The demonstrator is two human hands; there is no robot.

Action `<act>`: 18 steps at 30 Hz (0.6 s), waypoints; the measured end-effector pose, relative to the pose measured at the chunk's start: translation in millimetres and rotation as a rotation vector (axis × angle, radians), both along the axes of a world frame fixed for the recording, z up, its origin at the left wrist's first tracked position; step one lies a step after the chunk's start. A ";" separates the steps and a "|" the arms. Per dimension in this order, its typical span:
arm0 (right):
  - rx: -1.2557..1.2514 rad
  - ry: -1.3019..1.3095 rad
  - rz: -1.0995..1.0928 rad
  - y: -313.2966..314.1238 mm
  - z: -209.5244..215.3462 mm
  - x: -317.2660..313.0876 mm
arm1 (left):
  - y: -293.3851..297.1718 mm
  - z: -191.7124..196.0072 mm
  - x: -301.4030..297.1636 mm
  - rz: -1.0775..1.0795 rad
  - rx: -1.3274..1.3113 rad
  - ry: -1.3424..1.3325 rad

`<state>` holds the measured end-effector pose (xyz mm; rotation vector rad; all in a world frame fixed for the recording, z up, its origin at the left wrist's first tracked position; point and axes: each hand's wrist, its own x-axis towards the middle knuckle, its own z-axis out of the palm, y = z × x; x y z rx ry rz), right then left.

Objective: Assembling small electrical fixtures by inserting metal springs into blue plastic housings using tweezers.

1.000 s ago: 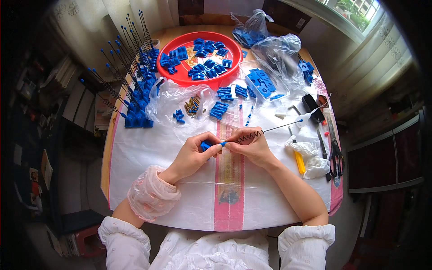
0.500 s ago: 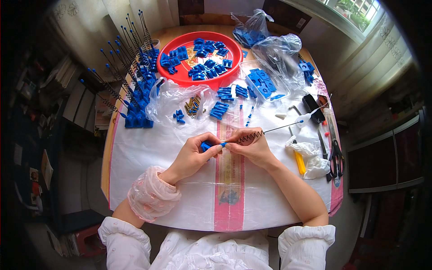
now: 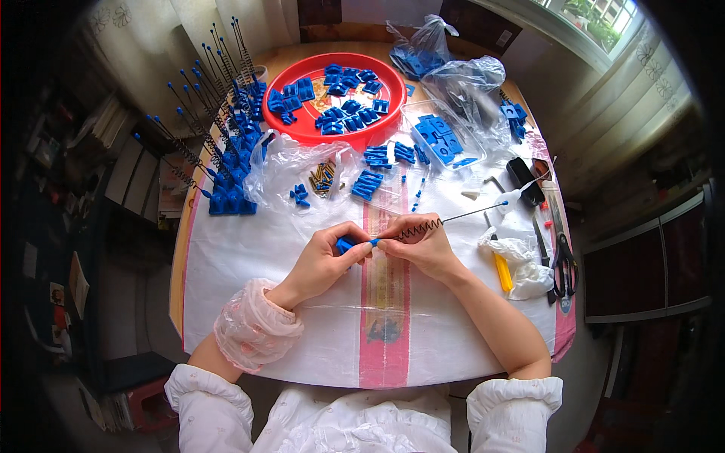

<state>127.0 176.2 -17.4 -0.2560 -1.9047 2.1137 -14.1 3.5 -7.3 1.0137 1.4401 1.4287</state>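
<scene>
My left hand [image 3: 330, 254] is closed round a blue plastic part [image 3: 344, 245], mostly hidden by the fingers. Pinched in my right hand [image 3: 423, 248] is a dark spring wire [image 3: 423, 229], coiled near the fingers and straight beyond, with a small blue tip [image 3: 505, 202] pointing to the right. The two hands meet over the middle of the table, where a blue piece at the wire's near end touches the part in my left fingers. Exactly how they join is hidden.
At the back stands a red tray [image 3: 273, 124] of blue parts. Blue pieces with upright spring wires [image 3: 232, 198] crowd the left edge. A plastic bag [image 3: 264, 177] holds brass pieces [image 3: 323, 180]. Scissors [image 3: 563, 266] and a yellow-handled tool [image 3: 503, 272] lie at right.
</scene>
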 end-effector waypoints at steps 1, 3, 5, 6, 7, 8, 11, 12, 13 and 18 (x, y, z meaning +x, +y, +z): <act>-0.004 0.005 -0.002 -0.4 0.7 0.0 | -0.1 -0.3 -0.3 0.000 0.003 0.000; -0.002 0.008 -0.004 -0.6 0.6 0.0 | -0.3 -1.0 -0.1 -0.001 0.004 0.002; 0.011 0.002 -0.004 0.2 -0.9 0.0 | 0.6 -2.6 -0.2 0.000 0.017 0.004; 0.003 0.008 -0.003 -0.1 -0.7 -0.1 | 0.8 -4.5 -0.6 0.003 0.027 0.004; -0.005 0.014 -0.002 -0.3 -0.2 -0.2 | 0.8 -5.5 -0.8 0.006 0.036 0.004; -0.014 0.019 -0.001 -0.6 0.0 -0.3 | 0.4 -5.1 -0.4 0.008 0.033 0.006; -0.009 0.013 -0.001 0.0 -0.9 0.0 | 1.0 -4.1 0.3 0.008 0.032 0.007; -0.010 0.013 -0.001 -0.3 -0.3 -0.2 | 0.3 -5.0 -0.2 0.008 0.030 0.005; -0.011 0.013 -0.002 -0.7 0.8 -0.5 | -0.2 -5.4 -0.5 0.007 0.028 0.003; -0.014 0.011 -0.002 0.3 -1.5 -0.1 | 0.6 -3.4 0.5 0.010 0.023 -0.002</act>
